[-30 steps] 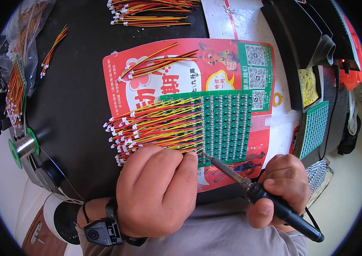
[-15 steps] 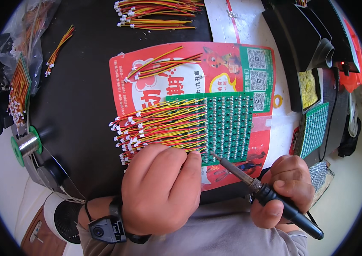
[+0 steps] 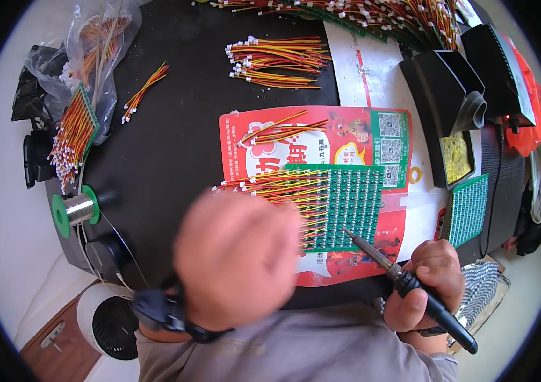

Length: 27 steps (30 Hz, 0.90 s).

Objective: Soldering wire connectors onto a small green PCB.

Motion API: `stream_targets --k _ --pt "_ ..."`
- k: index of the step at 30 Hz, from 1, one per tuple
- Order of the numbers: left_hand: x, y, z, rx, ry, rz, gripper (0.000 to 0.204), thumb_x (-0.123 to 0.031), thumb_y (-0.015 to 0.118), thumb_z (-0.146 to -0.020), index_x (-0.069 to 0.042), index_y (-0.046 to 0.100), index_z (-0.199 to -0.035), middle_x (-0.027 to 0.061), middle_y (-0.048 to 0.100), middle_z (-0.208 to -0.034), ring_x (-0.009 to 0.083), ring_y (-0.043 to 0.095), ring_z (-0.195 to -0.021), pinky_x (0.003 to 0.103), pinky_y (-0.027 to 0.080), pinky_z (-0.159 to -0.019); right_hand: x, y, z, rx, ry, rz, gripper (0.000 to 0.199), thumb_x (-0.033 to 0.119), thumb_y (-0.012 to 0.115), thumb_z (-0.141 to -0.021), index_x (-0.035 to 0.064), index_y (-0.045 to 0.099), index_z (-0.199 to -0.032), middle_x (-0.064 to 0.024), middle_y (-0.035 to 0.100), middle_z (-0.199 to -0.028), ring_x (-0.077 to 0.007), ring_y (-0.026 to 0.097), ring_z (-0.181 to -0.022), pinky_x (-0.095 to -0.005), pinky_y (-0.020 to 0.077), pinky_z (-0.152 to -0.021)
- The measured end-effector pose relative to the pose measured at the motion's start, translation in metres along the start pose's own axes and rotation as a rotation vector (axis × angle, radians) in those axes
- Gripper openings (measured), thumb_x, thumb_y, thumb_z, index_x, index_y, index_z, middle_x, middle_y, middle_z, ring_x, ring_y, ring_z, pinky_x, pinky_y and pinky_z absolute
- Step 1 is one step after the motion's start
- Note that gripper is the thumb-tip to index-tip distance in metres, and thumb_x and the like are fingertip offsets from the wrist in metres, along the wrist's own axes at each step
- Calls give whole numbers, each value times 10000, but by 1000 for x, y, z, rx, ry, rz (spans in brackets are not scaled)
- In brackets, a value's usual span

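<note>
Risk lay in the black-handled soldering iron (image 3: 404, 283), gripped by the right hand (image 3: 426, 283), scorching red-yellow wires (image 3: 270, 188) beyond the blurred left hand (image 3: 235, 258), whose grip I couldn't tell.

A flat red printed package (image 3: 347, 137) lies mid-table; a clear plastic bag (image 3: 95, 44) sits far left.

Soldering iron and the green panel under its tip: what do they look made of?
Soldering iron, held in the right hand: matte black handle, probably plastic or rubber, with a dull grey metal shaft and tip. Green panel: looks like rigid circuit-board laminate, with a grid of small pale pads and red-yellow insulated wires along its left edge.
</note>
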<state>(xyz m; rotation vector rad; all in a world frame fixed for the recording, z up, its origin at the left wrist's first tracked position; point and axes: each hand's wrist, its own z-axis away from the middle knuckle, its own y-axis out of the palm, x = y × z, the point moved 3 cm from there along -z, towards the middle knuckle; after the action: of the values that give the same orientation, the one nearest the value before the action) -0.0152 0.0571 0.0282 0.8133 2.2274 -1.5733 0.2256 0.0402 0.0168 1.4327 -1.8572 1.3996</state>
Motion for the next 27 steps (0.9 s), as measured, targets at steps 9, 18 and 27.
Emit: stream_targets --k 9,18,27 --pt "65 8 -26 -12 -269 54 186 3 755 -793 7 732 -978 56 659 -867 103 560 -726 247 411 -610 -1 -2 4 -11 -17 -22 323 277 731 -869 41 539 -978 -73 548 -726 -218 534 -588 -359 457 -533" --pt "55 1 -24 -128 -323 44 51 44 680 -802 -1 656 -809 80 655 -760 166 616 -610 285 471 -544 -1 -5 1 -6 -37 -24 312 229 746 -857 33 550 -1000 -76 553 -725 -220 530 -585 -358 456 -537" --pt "14 -11 4 10 -600 799 265 44 533 -899 51 571 -1161 118 682 -862 126 624 -768 229 484 -691 -5 -1 -2 -13 -78 -50 305 193 759 -837 13 563 -985 -68 539 -703 -201 511 -562 -343 444 -511"
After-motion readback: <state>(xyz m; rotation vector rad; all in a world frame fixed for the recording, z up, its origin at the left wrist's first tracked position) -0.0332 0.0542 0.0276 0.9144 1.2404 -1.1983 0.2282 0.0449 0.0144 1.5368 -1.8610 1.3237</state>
